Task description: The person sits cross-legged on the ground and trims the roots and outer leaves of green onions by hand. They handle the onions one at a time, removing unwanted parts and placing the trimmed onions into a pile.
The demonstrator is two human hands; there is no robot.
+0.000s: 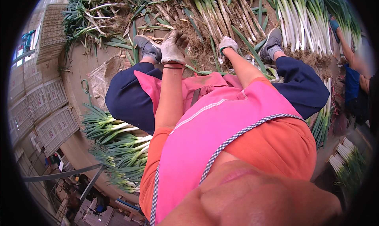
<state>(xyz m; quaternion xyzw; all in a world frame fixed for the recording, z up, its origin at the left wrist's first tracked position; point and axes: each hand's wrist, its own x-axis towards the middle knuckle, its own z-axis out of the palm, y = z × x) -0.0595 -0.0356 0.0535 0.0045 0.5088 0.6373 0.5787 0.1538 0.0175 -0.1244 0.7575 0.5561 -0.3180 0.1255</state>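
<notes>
My left hand (174, 47), in a white knitted glove with soiled fingertips, is raised beside my left shoe. Its fingers are bent and somewhat apart, with nothing visible in them. My right hand (228, 44), also gloved, is curled low at the root ends of a row of unpeeled leeks or large green onions (217, 17). Whether it grips a stalk is hidden. Tangled roots (192, 39) and soil-stained stalks lie between my feet. To the right, cleaned white stalks (302, 27) with green tops are laid side by side. A rougher heap of stalks (100, 15) lies at upper left.
My shoes (147, 47) flank the stalks. Stacked plastic crates (57, 126) stand at left, near a metal frame (63, 176). Bundles of green-topped stalks (127, 150) lie beside me on the left. At far right, another person's gloved hand (334, 27) is beside the cleaned stalks.
</notes>
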